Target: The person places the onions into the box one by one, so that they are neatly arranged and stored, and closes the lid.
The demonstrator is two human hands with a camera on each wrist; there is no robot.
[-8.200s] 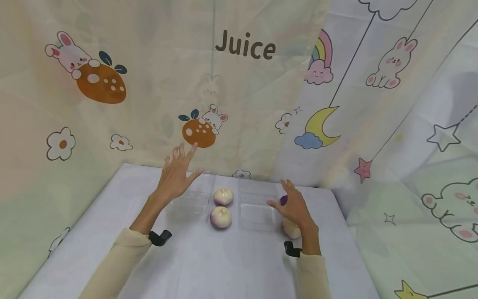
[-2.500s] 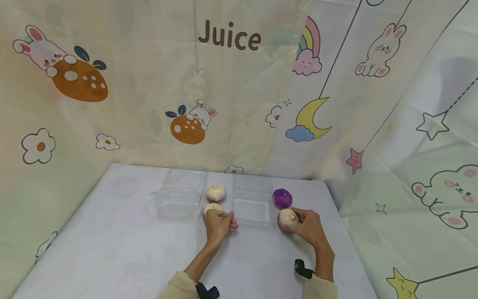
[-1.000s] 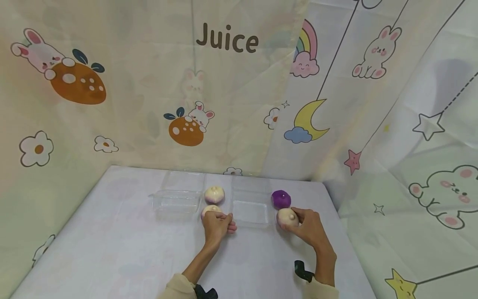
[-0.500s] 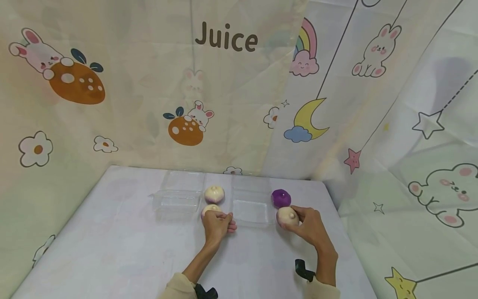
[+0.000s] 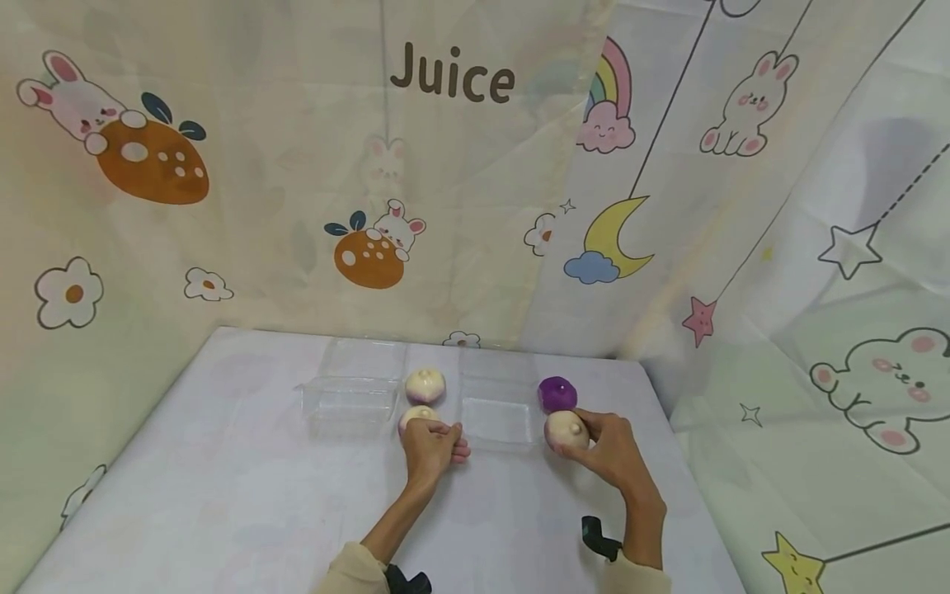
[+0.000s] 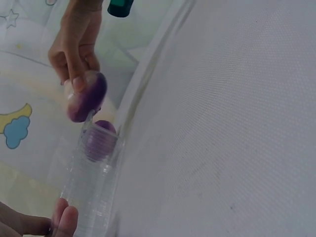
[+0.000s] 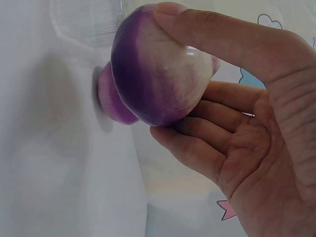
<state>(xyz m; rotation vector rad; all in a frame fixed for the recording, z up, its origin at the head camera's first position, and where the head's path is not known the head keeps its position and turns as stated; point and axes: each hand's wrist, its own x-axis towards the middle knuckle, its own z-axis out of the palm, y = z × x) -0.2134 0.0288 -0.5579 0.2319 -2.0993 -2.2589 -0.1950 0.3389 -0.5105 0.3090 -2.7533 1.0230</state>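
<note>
My right hand point(image 5: 612, 450) pinches a cream and purple turnip-like vegetable point(image 5: 567, 431) between thumb and fingers; the right wrist view shows this vegetable point(image 7: 160, 66) raised off the table. A purple round vegetable point(image 5: 557, 394) sits just behind it. My left hand point(image 5: 430, 454), its fingers loosely curled, is in front of another cream vegetable point(image 5: 418, 414) and hides its lower part; whether they touch, I cannot tell. One more cream vegetable point(image 5: 425, 385) lies behind that. Between the two pairs stands a clear plastic container point(image 5: 497, 419), with its lid folded back.
Another clear container point(image 5: 350, 404), lid also back, stands left of the cream pair. The white table point(image 5: 245, 487) ends at a printed curtain point(image 5: 282, 165) behind, and the curtain continues along the right side point(image 5: 787, 280).
Over the last half second the vegetable in my right hand has shifted slightly left. Earlier both hands hovered with spread fingers; the left then came down by the middle pair, the right took its vegetable.
</note>
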